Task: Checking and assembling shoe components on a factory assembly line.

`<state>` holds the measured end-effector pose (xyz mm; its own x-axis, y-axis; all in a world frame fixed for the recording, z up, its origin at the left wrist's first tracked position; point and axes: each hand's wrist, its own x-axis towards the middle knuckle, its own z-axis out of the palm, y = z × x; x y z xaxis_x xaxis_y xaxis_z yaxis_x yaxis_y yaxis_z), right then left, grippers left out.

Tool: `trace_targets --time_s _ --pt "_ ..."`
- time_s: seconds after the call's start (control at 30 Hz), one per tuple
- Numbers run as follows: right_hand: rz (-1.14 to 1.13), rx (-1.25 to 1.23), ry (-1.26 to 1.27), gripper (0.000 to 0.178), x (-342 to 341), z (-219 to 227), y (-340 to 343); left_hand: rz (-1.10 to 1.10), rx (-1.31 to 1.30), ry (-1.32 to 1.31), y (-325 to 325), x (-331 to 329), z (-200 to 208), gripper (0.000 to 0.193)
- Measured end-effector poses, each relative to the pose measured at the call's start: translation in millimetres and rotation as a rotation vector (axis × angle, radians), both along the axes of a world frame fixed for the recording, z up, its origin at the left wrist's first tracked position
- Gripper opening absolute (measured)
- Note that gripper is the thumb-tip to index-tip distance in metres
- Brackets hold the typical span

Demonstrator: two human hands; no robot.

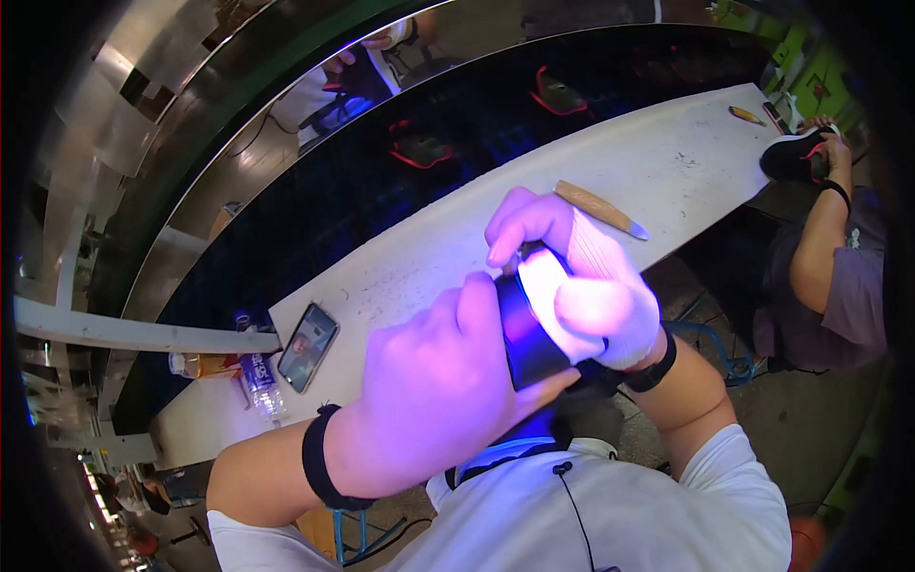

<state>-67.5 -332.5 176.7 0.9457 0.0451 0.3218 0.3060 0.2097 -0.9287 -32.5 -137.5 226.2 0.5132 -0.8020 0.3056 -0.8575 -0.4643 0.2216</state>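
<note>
Violet light washes over both hands as they close on a dark shoe (527, 334) held above the near edge of the white tabletop (610, 162); the left hand (434, 381) wraps it from the person's left, fingers curled shut around its dark side, thumb up along the top; the right hand (581, 276), in a pale knit glove, clamps it from the right, fingers (519, 224) bent over the upper end; the shoe's long axis runs roughly from the chest outward, between the two palms, equally near to each; beyond the fingers lies a wooden-handled tool (600, 210), well apart on the tabletop; a phone (307, 345) and a plastic bottle (259, 377) sit near the left end; bare tabletop stretches ahead to the dark conveyor belt (381, 191); at far right another person's hand (831, 153) holds a black shoe (793, 155).
</note>
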Motion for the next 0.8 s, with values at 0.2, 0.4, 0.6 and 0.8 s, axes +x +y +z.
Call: trace_targets --time_s 0.2,0.4,0.6,0.8 --pt "-0.123 -0.273 -0.222 0.062 -47.5 -4.5 -12.8 -0.155 0.026 -0.212 -7.7 -30.6 -11.3 0.090" --pt "-0.092 -0.618 -0.269 0.065 -82.2 -2.5 -3.4 -0.516 0.044 -0.264 13.7 -0.2 -6.9 0.083" --pt "-0.242 -0.807 -0.120 0.119 -77.8 -39.4 26.8 -0.340 -0.221 0.822 103.7 20.4 -2.2 0.131" --pt "-0.097 -1.093 -0.066 0.095 -38.0 -117.3 30.0 0.308 -0.704 1.057 151.5 -41.0 -87.0 0.092"
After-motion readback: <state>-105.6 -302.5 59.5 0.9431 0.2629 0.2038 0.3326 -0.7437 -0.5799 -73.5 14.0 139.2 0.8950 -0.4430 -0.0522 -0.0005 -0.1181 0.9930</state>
